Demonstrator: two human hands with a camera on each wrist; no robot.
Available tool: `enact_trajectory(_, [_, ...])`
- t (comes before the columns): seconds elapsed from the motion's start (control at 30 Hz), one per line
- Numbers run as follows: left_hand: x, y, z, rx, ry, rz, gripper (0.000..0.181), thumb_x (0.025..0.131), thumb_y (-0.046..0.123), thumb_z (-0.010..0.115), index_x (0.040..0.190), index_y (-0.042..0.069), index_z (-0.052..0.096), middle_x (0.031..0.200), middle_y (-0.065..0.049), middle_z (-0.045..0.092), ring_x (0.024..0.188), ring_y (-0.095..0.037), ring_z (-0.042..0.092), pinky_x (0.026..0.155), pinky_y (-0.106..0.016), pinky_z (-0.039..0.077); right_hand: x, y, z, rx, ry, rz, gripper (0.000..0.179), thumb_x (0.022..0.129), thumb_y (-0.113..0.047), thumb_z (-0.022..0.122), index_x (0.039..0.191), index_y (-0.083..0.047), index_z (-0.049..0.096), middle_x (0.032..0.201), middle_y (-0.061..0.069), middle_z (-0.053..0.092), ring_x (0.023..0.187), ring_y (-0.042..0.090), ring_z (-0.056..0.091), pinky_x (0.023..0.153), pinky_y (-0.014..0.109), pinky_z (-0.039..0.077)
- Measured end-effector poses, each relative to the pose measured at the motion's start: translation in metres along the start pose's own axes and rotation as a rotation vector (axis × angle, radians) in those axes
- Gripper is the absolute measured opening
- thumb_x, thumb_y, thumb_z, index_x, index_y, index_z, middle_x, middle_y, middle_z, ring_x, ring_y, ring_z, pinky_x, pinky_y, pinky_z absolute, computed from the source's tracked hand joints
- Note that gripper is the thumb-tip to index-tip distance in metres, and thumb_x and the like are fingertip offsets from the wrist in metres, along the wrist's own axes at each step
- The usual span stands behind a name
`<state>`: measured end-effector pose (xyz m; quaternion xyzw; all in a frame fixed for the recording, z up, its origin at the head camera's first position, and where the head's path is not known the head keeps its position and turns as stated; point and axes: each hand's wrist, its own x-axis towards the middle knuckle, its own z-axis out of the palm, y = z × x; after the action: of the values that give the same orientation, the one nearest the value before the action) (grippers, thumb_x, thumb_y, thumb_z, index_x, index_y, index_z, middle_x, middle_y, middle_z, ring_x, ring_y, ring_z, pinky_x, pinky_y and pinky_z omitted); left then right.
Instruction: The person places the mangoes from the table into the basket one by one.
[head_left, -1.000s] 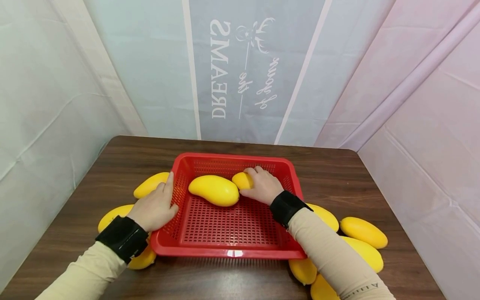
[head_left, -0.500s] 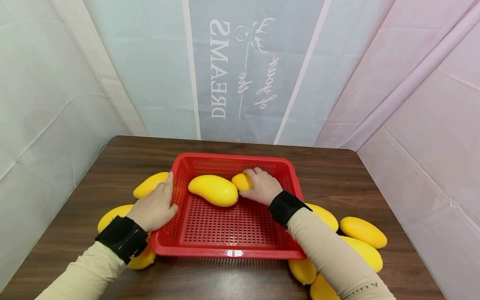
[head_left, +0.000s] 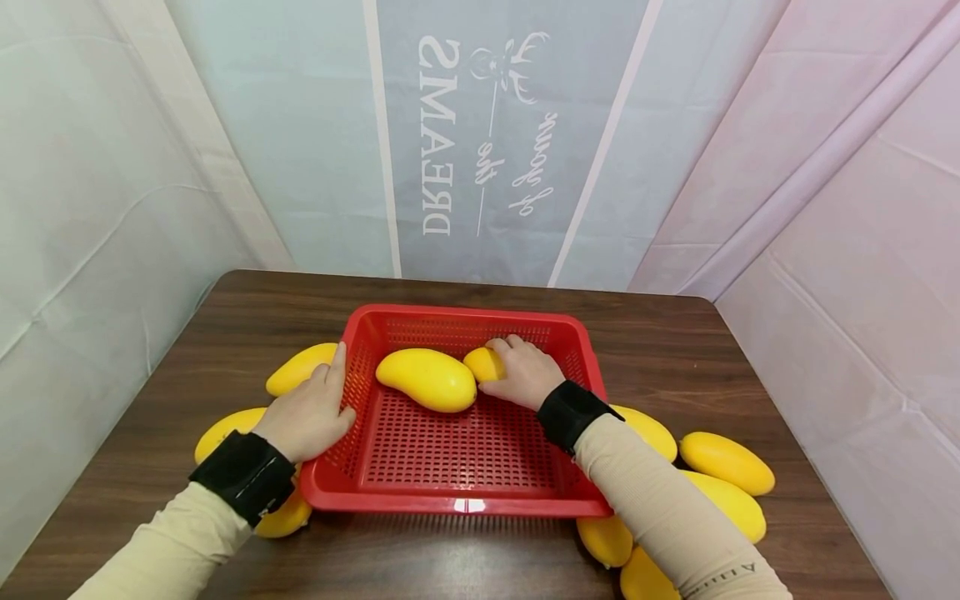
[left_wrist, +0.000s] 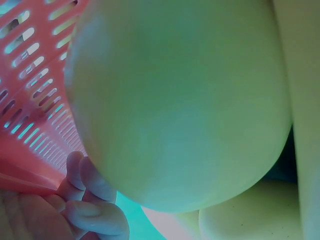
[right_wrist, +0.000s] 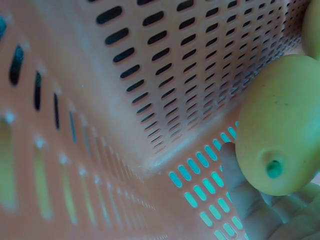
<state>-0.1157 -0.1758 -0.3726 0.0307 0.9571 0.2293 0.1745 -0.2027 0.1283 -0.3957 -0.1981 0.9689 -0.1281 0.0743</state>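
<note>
A red plastic basket [head_left: 465, 505] with slotted walls stands on the table. Its left rim is gripped by my left hand [head_left: 309, 414], index finger stretched along the edge and thumb over the inner side. In the left wrist view, curled fingers [left_wrist: 97, 215] lie against the outer wall, beside a large yellow mango [left_wrist: 180, 110]. Inside the basket, my right hand [head_left: 527, 372] holds a smaller mango [head_left: 484, 363], partly hidden by the fingers. The right wrist view shows that mango [right_wrist: 280, 125] with fingers around its underside. Touching or nearly touching it, a bigger mango [head_left: 427, 380] lies to its left.
Several mangoes lie outside the basket's left side, one [head_left: 300, 369] near its back corner. More are on the right, including one [head_left: 727, 463] farthest out, some under the right forearm. The brown table [head_left: 465, 558] ends at a fabric backdrop [head_left: 322, 167].
</note>
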Motion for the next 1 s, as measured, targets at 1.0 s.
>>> enact_trajectory(1.0, [-0.0015, 0.0000, -0.0003, -0.006, -0.006, -0.006, 0.098, 0.094, 0.019, 0.061, 0.158, 0.009, -0.013, 0.126, -0.023, 0.044, 0.068, -0.012, 0.060, 0.060, -0.030, 0.059, -0.0020, -0.0021, -0.0001, -0.024, -0.024, -0.003, 0.067, 0.082, -0.043, 0.077, 0.137, -0.012, 0.055, 0.122, 0.013, 0.057, 0.100, 0.029, 0.059, 0.088, 0.043, 0.055])
